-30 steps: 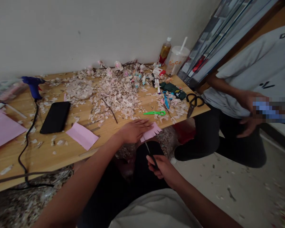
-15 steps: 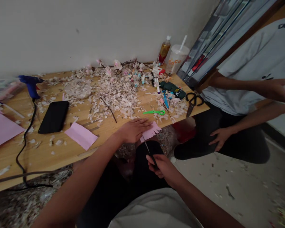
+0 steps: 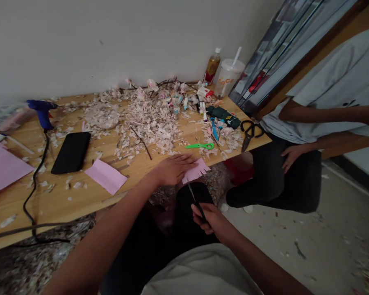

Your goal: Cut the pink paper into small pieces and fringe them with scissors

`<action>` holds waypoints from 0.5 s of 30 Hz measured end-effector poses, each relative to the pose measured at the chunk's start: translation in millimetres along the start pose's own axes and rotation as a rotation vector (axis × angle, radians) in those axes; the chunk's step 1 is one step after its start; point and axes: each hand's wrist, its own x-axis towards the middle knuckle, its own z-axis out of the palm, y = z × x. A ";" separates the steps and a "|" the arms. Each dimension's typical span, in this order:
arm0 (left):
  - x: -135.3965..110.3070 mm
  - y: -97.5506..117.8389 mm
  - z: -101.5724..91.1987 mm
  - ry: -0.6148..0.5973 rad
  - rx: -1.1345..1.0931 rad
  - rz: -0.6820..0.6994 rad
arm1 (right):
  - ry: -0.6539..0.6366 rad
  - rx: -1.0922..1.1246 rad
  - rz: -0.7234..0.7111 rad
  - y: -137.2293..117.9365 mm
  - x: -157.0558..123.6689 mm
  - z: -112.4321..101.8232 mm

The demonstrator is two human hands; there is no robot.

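My left hand (image 3: 172,169) lies flat, fingers together, on a pink paper strip (image 3: 197,170) at the near edge of the wooden table (image 3: 89,192). The strip's far edge is cut into a fringe and hangs over the table edge. My right hand (image 3: 209,219) is closed round the handles of dark scissors (image 3: 194,197), held below the table edge. Their blades point up at the strip's lower edge.
A folded pink paper (image 3: 106,175), a black phone (image 3: 71,151), a blue glue gun (image 3: 43,111) with its cord, green scissors (image 3: 200,146), black scissors (image 3: 250,133), a bottle (image 3: 211,67), a cup (image 3: 228,76) and heaps of paper scraps (image 3: 150,119) cover the table. Another person (image 3: 313,131) crouches at right.
My hands have barely moved; the scissors sit slightly lower. The person at right has put the blurred object out of view and rested a hand on a knee.
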 end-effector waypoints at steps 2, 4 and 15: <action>0.2 0.6 -1.2 0.001 -0.009 -0.009 | -0.012 -0.002 0.008 0.4 -4.1 -1.2; 0.4 0.8 -1.7 0.004 -0.018 -0.018 | -0.007 -0.011 0.018 -0.7 -6.2 -1.9; 0.5 -1.1 1.9 0.060 -0.085 -0.023 | 0.007 -0.033 -0.010 -10.1 5.8 -1.0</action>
